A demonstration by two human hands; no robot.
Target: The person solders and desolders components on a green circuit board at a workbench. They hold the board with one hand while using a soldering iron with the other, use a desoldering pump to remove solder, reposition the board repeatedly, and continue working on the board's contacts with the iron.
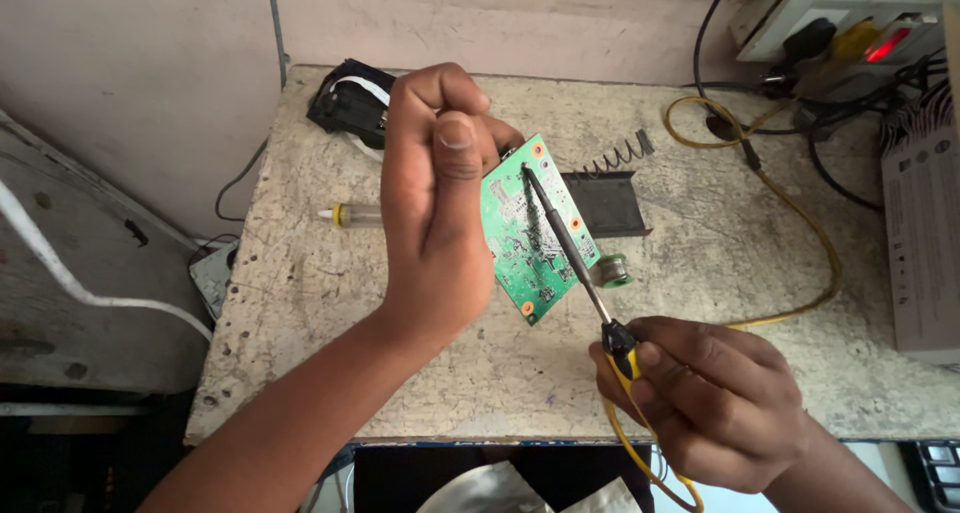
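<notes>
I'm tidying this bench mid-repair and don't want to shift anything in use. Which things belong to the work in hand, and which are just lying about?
In use:
- green circuit board, in the left hand
- soldering iron, in the right hand, tip on the board
- its yellow cable

Lying about:
- solder reel
- coil spring
- dark flat plate
- small tube
- black part
- white box

The circuit board (528,235) is green with orange-ringed corner holes and dark smudges. The soldering iron (578,263) has a yellow-and-black handle and a yellow cord (800,223). The tabletop (700,303) is mottled, speckled grey-beige. At two o'clock glows a red switch (887,44).
</notes>
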